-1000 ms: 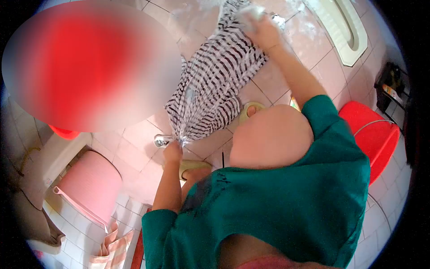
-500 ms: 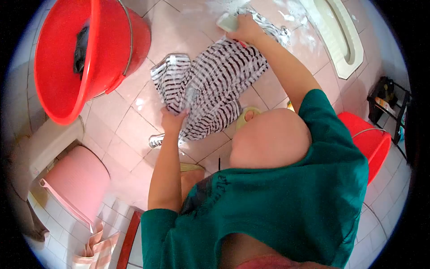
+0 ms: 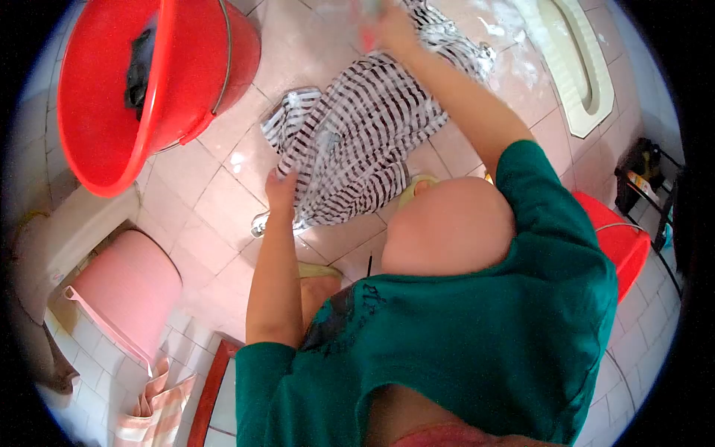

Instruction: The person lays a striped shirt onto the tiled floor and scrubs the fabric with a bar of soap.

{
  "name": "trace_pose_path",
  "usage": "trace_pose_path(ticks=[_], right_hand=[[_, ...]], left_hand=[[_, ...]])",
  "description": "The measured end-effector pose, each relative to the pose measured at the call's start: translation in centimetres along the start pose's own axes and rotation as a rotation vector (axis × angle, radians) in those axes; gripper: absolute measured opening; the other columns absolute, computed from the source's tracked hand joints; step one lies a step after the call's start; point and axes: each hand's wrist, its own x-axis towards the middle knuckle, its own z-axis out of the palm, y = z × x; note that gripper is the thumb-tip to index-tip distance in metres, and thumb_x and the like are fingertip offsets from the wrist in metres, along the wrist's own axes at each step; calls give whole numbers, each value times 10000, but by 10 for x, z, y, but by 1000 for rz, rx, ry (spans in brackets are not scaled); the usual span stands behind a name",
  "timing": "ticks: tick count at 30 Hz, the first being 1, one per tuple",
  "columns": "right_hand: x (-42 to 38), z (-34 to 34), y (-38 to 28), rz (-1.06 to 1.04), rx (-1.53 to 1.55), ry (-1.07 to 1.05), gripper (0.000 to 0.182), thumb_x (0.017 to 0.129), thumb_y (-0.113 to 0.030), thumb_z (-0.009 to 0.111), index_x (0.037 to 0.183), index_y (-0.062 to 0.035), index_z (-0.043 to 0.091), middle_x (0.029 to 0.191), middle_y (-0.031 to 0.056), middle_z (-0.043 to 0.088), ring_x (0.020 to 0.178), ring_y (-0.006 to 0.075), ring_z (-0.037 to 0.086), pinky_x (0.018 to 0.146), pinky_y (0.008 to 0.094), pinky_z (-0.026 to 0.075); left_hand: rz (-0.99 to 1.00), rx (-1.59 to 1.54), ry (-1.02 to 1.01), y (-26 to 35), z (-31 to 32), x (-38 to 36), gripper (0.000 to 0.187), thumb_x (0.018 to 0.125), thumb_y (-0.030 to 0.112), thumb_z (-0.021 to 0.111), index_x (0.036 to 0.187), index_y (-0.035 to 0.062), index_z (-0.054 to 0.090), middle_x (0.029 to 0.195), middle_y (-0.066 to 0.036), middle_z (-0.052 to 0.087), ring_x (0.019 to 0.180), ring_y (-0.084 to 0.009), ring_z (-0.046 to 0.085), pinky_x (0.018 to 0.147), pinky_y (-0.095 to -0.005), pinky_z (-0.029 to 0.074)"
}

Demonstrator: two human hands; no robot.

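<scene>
A black-and-white striped cloth (image 3: 357, 141) lies spread and wrinkled on the pink tiled floor. At its lower left edge my left hand (image 3: 281, 192) is closed on the fabric. My right hand (image 3: 395, 31), smeared by motion, is at the cloth's upper end, closed around a pale green brush-like object (image 3: 370, 10) with red on its underside. The object's outline is blurred, and whether it touches the cloth is unclear. White foam (image 3: 521, 68) covers parts of the floor to the right of the cloth's upper end.
A large red bucket (image 3: 242, 63) with dark cloth inside stands upper left. Below it is a pink tub (image 3: 134, 290). A squat toilet (image 3: 596, 104) is set into the floor upper right. Another red bucket (image 3: 624, 249) and a black rack (image 3: 648, 179) are at the right.
My right hand has moved up and left with the object, lifting it off the floor side of the cloth. The cloth's left part has shifted and folded, with my left hand still on its edge.
</scene>
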Motion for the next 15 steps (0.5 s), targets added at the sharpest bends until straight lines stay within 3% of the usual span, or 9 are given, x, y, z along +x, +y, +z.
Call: trace_pose_path(ticks=[2,3,4,7,8,9,11,12,15], right_hand=[[-89,29,-33,-251,24,-315,598,757,-412,622,1281,-158,487,1274,244,466,1105,353,528,900,442,446],[-122,72,-11,-764,1,-251,531,773,-398,596,1271,-233,511,1332,211,409,1181,408,441,968,469,393],[-155,55,-29,-585,-181,-757,511,786,-377,572,1275,-239,517,1303,185,443,1181,401,447,988,453,386],[-144,44,-8,-787,-394,-819,448,806,-376,546,1215,-194,567,1313,179,444,1194,358,453,982,448,388],[-114,60,18,-443,-301,-354,410,813,-387,547,1140,-144,603,1207,183,540,1095,310,545,894,453,451],[-61,15,20,-173,-520,-594,416,812,-429,565,1081,-117,621,1056,187,619,939,306,619,795,451,497],[-3,-34,72,-159,-506,98,403,801,-443,594,1032,-115,625,940,172,650,837,300,644,699,423,525],[16,-62,75,-19,-495,95,415,848,-428,524,1194,-207,581,1065,228,584,883,341,597,750,454,484],[20,-46,75,14,-446,204,434,837,-440,531,1210,-222,572,1074,236,572,882,357,594,762,452,484]], left_hand=[[77,271,54,-11,1,4,314,752,106,631,1046,-1,602,899,-102,659,783,-216,642,658,-341,510],[79,279,50,-15,0,2,314,752,106,631,1046,-1,602,899,-102,659,783,-216,642,658,-341,510],[200,464,25,-19,-2,0,301,739,119,642,1015,2,620,882,-119,666,788,-232,640,690,-342,501],[383,752,18,-41,-16,-11,307,698,132,668,974,0,635,851,-163,669,791,-289,644,721,-353,493],[233,606,25,-46,-25,-13,308,697,136,668,970,-2,632,853,-178,664,806,-315,641,730,-370,493],[82,458,31,-50,-31,-17,309,695,141,668,966,-4,629,856,-193,660,820,-341,639,739,-386,492],[-51,335,-14,-44,-31,-26,309,690,145,668,957,-4,625,872,-223,647,861,-375,626,760,-415,484],[83,540,24,-47,-29,-23,310,681,128,653,959,-5,620,854,-201,650,844,-366,625,761,-401,484],[223,729,91,-44,-13,-28,304,669,104,627,949,-13,608,842,-178,648,836,-358,622,766,-389,479]])
